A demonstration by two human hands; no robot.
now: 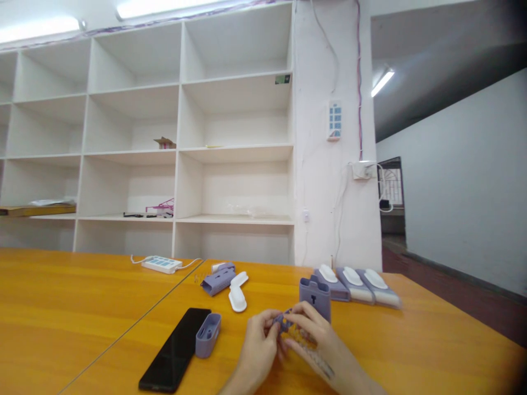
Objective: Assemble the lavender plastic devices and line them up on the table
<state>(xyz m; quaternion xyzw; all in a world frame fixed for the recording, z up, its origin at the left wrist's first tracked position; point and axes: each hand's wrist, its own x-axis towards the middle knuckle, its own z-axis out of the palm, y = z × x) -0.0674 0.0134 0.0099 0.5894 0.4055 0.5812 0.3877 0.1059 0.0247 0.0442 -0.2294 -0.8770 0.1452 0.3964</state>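
Observation:
My left hand (260,343) pinches a small purple plastic part (284,322) between thumb and fingers. From the other side, my right hand (319,340) closes its fingertips on the same part. Below the right palm runs a coiled, spring-like strip (315,359), partly hidden by the hand; I cannot make out how it is held. Just behind the right hand stands an upright purple case (315,296) with a dark T-shaped mark. A purple cup-like cap (208,334) rests beside a black phone (177,348), left of my hands.
Purple housings (218,280) and white curved pieces (237,292) lie farther back, near thin springs (200,278). Several purple cases with white tops (354,282) sit at the back right. A power strip (162,264) lies before the white shelves (234,219). The table (102,307) has a seam.

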